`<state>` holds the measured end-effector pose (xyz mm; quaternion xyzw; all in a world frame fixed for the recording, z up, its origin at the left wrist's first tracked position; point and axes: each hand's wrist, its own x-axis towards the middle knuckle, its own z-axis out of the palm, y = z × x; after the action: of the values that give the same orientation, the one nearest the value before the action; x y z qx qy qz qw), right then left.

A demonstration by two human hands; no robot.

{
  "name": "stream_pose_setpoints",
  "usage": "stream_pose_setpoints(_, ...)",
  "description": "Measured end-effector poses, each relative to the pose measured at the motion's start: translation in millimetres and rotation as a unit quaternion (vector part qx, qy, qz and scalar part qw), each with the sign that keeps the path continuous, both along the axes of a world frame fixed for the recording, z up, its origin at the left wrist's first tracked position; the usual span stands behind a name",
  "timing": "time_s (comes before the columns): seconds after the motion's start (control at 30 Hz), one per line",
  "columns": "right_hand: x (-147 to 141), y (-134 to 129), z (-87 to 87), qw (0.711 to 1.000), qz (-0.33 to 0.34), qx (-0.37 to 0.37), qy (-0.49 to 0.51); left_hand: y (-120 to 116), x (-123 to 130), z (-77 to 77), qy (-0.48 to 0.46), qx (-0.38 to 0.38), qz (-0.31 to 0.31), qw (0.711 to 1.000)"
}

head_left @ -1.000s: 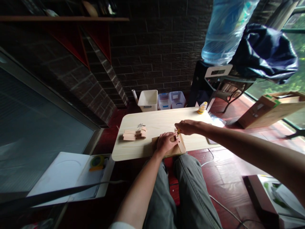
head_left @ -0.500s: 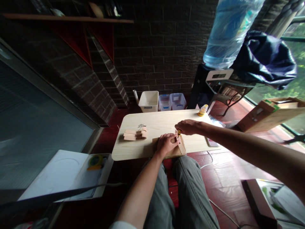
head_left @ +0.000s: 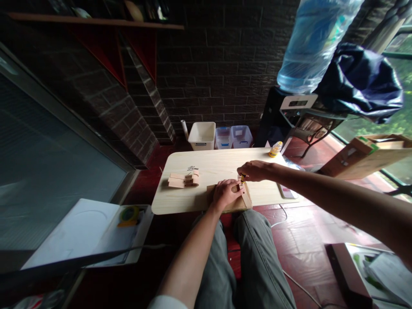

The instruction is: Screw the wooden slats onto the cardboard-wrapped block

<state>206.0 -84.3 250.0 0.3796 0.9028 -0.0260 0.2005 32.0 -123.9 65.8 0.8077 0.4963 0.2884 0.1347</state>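
My right hand (head_left: 252,171) is closed around a screwdriver (head_left: 243,177) with a yellow and black handle, its lower end pointing down at a wooden piece (head_left: 245,198) with dark holes. Beside it, my left hand (head_left: 225,193) grips the work, its fingertips close to the screwdriver. Under both lies a flat wooden board (head_left: 210,194) at the table's near edge, above my knees. To the left rests another wooden assembly (head_left: 183,180) of pale blocks. Several small dark screws (head_left: 191,168) lie just behind that assembly. The screwdriver's tip is too small to make out.
A pale wooden table (head_left: 174,206) carries a yellow-based bottle (head_left: 275,149) at its far right corner and a phone-like flat item (head_left: 288,191) at the right edge. Plastic bins (head_left: 201,141) stand behind it. An open white case (head_left: 83,231) with yellow tape is at left.
The view has shifted very slightly. My right hand and the screwdriver have turned or tilted a little, while my left hand keeps its place on the wood.
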Motion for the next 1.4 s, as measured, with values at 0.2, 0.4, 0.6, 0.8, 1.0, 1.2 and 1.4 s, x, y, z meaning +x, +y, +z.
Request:
stream_pose_setpoints(0.2, 4, 2, 2.2, 1.000, 0.001, 0.002, 0.000, -1, -1, 0.5, -0.003, 0.003, 0.003, 1.000)
stream_pose_setpoints(0.4, -3, -3, 8.1, 1.000, -0.012, 0.005, -0.012, -1, 0, 3.1, -0.004, 0.005, 0.003, 1.000)
stream_pose_setpoints(0.6, -14, -6, 9.6, 0.999, -0.027, 0.009, -0.028, -1, 0, 0.8, -0.005, 0.003, 0.008, 1.000)
stream_pose_setpoints(0.8, -17, -10, 13.4, 0.998, -0.038, 0.003, -0.041, -1, 0, 0.3, -0.008, 0.004, 0.008, 1.000)
stream_pose_setpoints(1.0, -17, -11, 9.5, 0.998, -0.047, -0.002, -0.045, -1, 0, 1.8, -0.006, 0.003, 0.009, 1.000)
stream_pose_setpoints(1.2, -16, -10, 3.4, 0.997, -0.055, -0.010, -0.051, -1, 0, 0.5, -0.003, 0.005, 0.000, 1.000)
stream_pose_setpoints(1.4, -17, -10, 2.0, 0.997, -0.064, -0.013, -0.047, -2, 1, 1.3, 0.000, 0.006, 0.004, 1.000)
